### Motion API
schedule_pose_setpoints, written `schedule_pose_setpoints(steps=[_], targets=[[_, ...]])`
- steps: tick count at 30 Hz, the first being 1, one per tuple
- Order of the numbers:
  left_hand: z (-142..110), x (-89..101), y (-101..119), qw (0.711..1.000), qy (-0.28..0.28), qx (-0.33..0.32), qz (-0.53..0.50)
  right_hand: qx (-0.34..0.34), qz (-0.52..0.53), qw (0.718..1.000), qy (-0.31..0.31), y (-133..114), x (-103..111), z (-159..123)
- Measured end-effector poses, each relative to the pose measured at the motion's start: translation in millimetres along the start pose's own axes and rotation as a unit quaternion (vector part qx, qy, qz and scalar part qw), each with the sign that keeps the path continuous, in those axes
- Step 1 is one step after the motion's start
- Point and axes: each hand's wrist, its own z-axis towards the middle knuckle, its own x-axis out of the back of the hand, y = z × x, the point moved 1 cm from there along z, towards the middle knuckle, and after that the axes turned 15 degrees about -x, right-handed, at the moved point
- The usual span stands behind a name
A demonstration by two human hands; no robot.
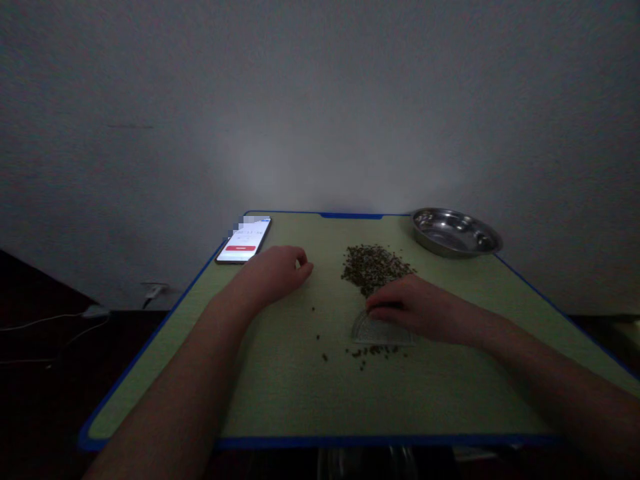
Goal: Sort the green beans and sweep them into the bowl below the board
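Note:
My right hand (417,307) has its thumb and fingers pinched at the upper edge of a clear half-round protractor (367,331), which lies on or just over the table. Right behind those fingers spreads a pile of small dark seeds or grains (373,263). A short row of loose grains (375,350) lies along the protractor's straight near edge, with a few strays to its left. My left hand (277,272) rests left of the pile, fingers loosely curled, a small gap between thumb and forefinger. Nothing shows in it.
A lit phone (243,243) lies at the far left of the green, blue-edged table (300,400). At the far right corner stands a shiny metal bowl (453,233). The wall (320,107) rises behind the table, and a white cable (95,312) runs at the left.

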Motion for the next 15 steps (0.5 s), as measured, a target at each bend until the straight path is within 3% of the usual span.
schedule_pose_setpoints(steps=[9, 15], targets=[[0.9, -0.2, 0.4, 1.0, -0.009, -0.001, -0.001, -0.092, 0.026, 0.995, 0.03, 27.1, 4.2, -30.3], [0.5, 0.4, 1.8, 1.0, -0.019, 0.005, 0.001, -0.115, 0.033, 0.991, 0.055, 41.3, 3.1, -51.1]])
